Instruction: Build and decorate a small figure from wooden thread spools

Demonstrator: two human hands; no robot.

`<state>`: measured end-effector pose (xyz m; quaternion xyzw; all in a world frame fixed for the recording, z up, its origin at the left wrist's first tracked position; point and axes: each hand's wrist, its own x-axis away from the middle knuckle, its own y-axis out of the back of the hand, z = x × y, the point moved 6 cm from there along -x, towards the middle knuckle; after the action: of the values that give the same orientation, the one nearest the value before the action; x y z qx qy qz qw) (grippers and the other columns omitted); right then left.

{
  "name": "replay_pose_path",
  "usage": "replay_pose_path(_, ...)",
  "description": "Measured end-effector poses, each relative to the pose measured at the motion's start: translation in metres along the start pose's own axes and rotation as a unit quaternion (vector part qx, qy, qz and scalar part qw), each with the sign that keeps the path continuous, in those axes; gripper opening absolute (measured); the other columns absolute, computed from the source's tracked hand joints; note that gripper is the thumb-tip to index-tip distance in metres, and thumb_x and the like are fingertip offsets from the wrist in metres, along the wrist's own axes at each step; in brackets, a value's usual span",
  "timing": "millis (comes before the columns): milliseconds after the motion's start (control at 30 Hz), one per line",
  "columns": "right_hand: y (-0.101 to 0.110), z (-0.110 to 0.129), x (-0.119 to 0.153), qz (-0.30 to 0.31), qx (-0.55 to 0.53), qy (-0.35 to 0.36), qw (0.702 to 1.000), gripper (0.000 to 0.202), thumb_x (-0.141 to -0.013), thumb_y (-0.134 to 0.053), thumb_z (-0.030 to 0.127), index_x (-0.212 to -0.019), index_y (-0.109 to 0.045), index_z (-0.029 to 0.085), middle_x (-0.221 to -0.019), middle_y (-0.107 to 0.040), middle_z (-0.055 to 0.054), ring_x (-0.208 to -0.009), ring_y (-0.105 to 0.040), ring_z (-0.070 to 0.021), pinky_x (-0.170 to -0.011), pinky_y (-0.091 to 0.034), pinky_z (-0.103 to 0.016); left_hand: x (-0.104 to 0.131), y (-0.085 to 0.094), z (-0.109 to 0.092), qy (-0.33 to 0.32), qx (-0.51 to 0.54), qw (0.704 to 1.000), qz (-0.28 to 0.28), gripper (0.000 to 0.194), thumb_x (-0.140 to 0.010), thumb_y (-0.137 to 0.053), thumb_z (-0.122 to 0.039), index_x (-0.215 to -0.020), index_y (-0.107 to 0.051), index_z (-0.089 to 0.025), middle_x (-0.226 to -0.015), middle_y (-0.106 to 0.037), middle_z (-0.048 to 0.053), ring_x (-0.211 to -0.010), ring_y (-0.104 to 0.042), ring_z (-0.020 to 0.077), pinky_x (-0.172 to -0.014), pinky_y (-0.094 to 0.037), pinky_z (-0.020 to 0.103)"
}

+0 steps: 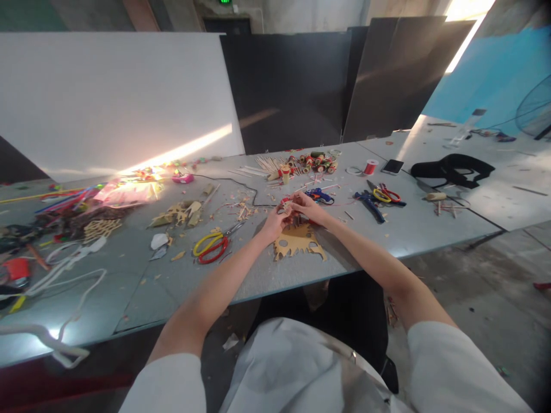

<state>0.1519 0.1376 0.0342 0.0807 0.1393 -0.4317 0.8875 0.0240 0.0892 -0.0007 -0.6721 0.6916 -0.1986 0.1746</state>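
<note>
My left hand (276, 221) and my right hand (307, 207) meet above the middle of the table, their fingers closed around a small red and tan piece (286, 202). Its exact shape is mostly hidden by the fingers. Just below them lies a tan cardboard sheet (297, 241) with round holes and ragged cut edges. A blue glue gun (321, 196) rests right behind my right hand. To the left of my left hand are scissors with yellow and red handles (212, 246).
Behind the hands lie thin sticks (269, 165) and small red and green rolls (318, 162). Blue pliers (370, 205), more scissors (383, 194), a red spool (371, 167), a phone (392, 166) and a black cap-like item (451, 169) are at the right. Cluttered materials and white cables (73, 269) fill the left.
</note>
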Motion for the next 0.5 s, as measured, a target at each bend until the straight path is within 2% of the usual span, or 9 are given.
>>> replay_pose_path(167, 0.0003, 0.0004, 0.0006, 0.009, -0.02, 0.006, 1.0, 0.051, -0.083, -0.088, 0.058, -0.11, -0.06, 0.025, -0.094, -0.069, 0.001, -0.077, -0.06, -0.0139, -0.066, -0.053, -0.026, 0.0005, -0.0017, 0.0009, 0.009, 0.012, 1.0, -0.006, 0.04, -0.071, -0.098, -0.024, -0.097, -0.066, -0.018, -0.081, -0.074, 0.003, -0.072, -0.07, 0.0165, -0.065, -0.048, 0.027)
replay_pose_path(267, 0.0013, 0.0001, 0.0011, -0.014, -0.029, -0.006, 0.999, 0.05, -0.084, -0.085, 0.061, -0.108, -0.061, 0.025, -0.092, -0.068, 0.001, -0.076, -0.06, -0.0143, -0.067, -0.054, -0.027, 0.0013, -0.0028, 0.0005, 0.011, 0.018, 1.0, -0.009, 0.041, -0.072, -0.098, -0.025, -0.097, -0.067, -0.018, -0.082, -0.074, 0.003, -0.071, -0.07, 0.0165, -0.065, -0.048, 0.027)
replay_pose_path(367, 0.001, -0.0006, -0.0002, -0.034, -0.005, -0.007, 0.999, 0.05, -0.086, -0.082, 0.063, -0.108, -0.061, 0.024, -0.086, -0.066, 0.002, -0.072, -0.058, -0.014, -0.065, -0.052, -0.027, 0.0023, -0.0039, -0.0007, 0.009, 0.012, 1.0, -0.002, 0.042, -0.071, -0.098, -0.024, -0.097, -0.066, -0.017, -0.079, -0.073, 0.003, -0.069, -0.067, 0.0158, -0.065, -0.046, 0.028)
replay_pose_path(500, -0.0016, -0.0012, -0.0008, -0.023, 0.021, 0.003, 1.0, 0.049, -0.085, -0.083, 0.059, -0.11, -0.059, 0.025, -0.084, -0.066, 0.003, -0.069, -0.058, -0.0145, -0.064, -0.052, -0.027, 0.0033, -0.0044, -0.0025, -0.002, 0.008, 1.0, 0.005, 0.043, -0.07, -0.099, -0.024, -0.097, -0.066, -0.017, -0.077, -0.072, 0.002, -0.067, -0.064, 0.0149, -0.065, -0.044, 0.028)
